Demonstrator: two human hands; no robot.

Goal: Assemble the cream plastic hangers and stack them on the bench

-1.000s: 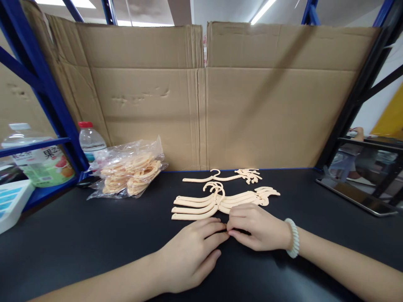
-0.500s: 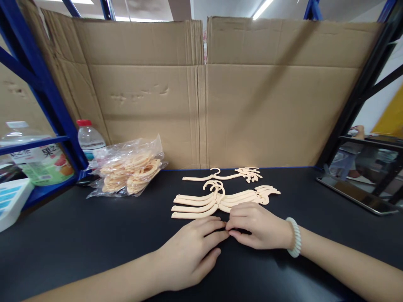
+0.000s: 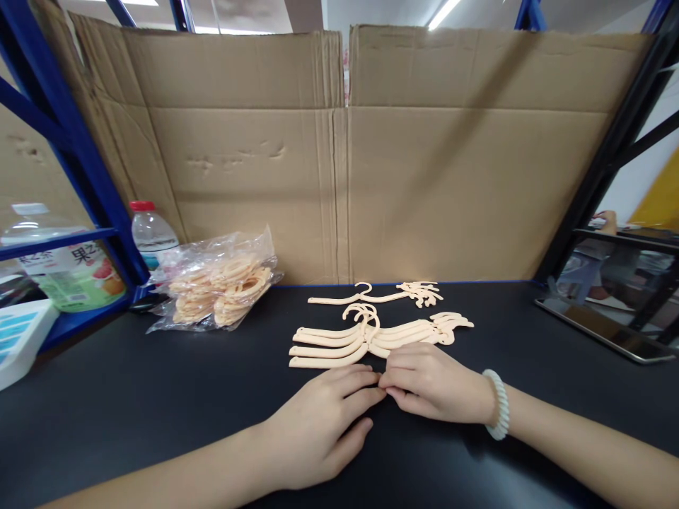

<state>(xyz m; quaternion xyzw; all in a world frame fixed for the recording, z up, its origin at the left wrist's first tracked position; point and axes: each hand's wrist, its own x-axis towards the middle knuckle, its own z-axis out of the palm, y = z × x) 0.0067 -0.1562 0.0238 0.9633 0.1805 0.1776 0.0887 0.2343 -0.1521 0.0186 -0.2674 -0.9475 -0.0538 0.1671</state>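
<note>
My left hand [image 3: 329, 424] rests on the black table with its fingers stretched toward the right, holding nothing. Its fingertips meet those of my right hand [image 3: 432, 382], whose fingers are curled and pressed together with no object visible in them. A pale bracelet [image 3: 499, 404] circles the right wrist. Just beyond both hands lie several cream plastic hangers [image 3: 326, 351], overlapping with their hooks bunched in the middle; my right hand hides part of their right arms. Farther back is another hanger [image 3: 332, 301], with a cluster of small cream pieces [image 3: 421, 293] at its right end.
A clear plastic bag [image 3: 217, 283] of cream plastic parts lies at left, before a red-capped bottle [image 3: 151, 230]. A large labelled bottle [image 3: 74, 272] and a white tray [image 3: 29, 339] stand farther left. Cardboard [image 3: 450, 177] walls the back. A phone-like slab [image 3: 605, 332] lies at right.
Almost nothing differs. My right hand has settled very slightly, its thumb and fingers a little closer together; the hangers and my left hand stay where they were.
</note>
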